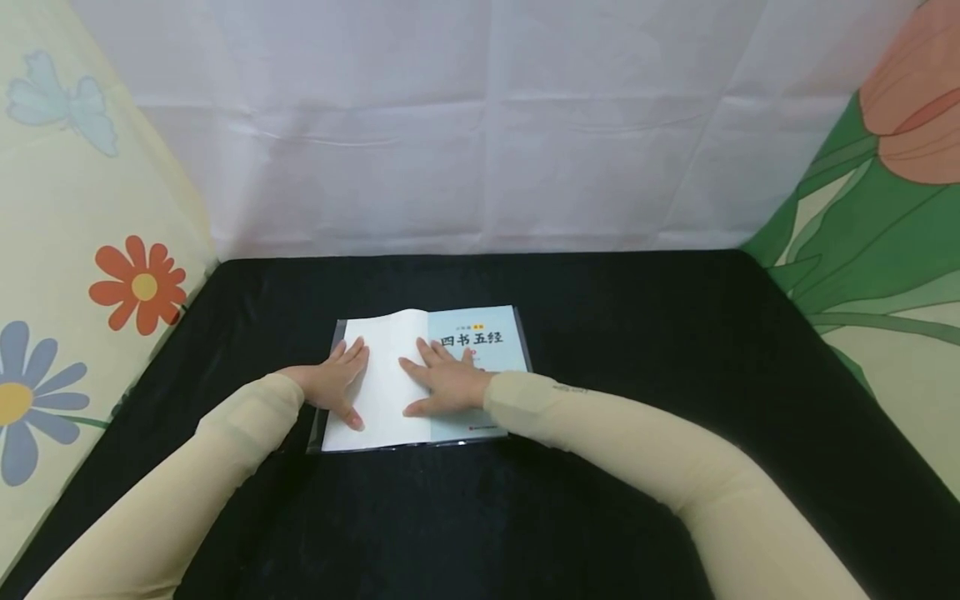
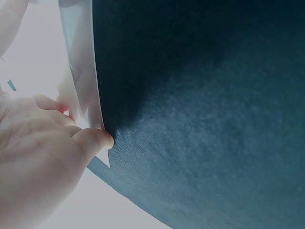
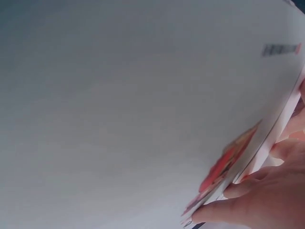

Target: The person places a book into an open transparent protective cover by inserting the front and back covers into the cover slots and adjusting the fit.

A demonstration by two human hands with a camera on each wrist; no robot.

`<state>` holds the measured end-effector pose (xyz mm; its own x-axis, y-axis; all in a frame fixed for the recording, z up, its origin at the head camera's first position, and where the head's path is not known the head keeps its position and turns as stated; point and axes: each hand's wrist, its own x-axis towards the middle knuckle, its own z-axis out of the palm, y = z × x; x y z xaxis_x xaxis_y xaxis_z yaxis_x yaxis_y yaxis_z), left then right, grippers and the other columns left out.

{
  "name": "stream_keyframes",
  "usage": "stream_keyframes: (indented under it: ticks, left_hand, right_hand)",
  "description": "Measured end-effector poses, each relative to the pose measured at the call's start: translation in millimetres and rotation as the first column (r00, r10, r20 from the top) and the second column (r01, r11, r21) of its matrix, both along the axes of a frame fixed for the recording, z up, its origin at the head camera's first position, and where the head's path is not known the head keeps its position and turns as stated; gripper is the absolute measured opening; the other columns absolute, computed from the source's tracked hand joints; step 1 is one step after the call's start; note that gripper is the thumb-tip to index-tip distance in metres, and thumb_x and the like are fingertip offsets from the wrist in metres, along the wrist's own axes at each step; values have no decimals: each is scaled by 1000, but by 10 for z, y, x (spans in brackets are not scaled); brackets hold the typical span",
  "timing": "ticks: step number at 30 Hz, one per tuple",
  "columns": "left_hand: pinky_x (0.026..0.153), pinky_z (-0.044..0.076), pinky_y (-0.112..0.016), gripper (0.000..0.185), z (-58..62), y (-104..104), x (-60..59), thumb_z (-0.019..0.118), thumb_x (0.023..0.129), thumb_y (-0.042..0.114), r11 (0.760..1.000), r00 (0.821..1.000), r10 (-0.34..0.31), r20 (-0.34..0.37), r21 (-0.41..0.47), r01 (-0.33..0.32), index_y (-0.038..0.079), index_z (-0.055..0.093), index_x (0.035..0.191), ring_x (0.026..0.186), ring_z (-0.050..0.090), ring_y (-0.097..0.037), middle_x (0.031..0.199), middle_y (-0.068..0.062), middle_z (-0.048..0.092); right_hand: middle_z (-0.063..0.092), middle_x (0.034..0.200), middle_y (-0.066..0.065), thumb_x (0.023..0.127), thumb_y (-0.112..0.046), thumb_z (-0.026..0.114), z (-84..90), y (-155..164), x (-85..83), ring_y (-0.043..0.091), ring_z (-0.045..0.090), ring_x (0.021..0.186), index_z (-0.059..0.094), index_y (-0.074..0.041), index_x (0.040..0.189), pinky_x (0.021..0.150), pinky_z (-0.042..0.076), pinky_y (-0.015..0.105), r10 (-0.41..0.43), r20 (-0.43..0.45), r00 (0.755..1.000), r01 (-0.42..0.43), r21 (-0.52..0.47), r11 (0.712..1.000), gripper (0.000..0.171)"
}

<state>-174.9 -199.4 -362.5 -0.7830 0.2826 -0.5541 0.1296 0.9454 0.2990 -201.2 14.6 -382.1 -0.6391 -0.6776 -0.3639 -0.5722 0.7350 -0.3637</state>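
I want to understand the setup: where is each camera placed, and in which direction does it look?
Head: worn high, looks forward and down at the book on the black cloth; both sleeved arms, left hand and right hand show.
Left wrist: low beside the left hand, faces the book's edge and cloth.
Right wrist: close over the pale cover; fingers show.
All share the book.

Both arms are being stretched forward, sleeved to the wrists. The left hand [image 1: 335,381] and the right hand [image 1: 442,381] are being laid flat — fingers straight, palms down — side by side.
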Motion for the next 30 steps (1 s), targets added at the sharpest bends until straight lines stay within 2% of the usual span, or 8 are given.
stream_keyframes:
  ticks: [13, 30]
  left_hand:
    - [113, 5, -60, 121, 15, -11, 17, 84, 73, 38, 1000, 1000, -2, 1, 7, 2, -10, 3, 151, 142, -16, -46, 158, -25, -12]
    - [112, 6, -62, 120, -3, -6, -3, 84, 72, 36, 1000, 1000, -3, -12, 3, 3, -11, 5, 150, 142, -13, -48, 158, -27, -9]
  right_hand:
    - [-2, 163, 8, 91, -55, 59, 33, -18, 10, 29, -3, 148, 22, -24, 156, 111, 4, 64, 8, 20, 1000, -8, -16, 1000, 82]
    - [-4, 163, 5, 90, -56, 58, 10, -89, 19, 28, -2, 148, 20, -26, 156, 113, 5, 61, 13, -6, 1000, -13, 14, 1000, 82]
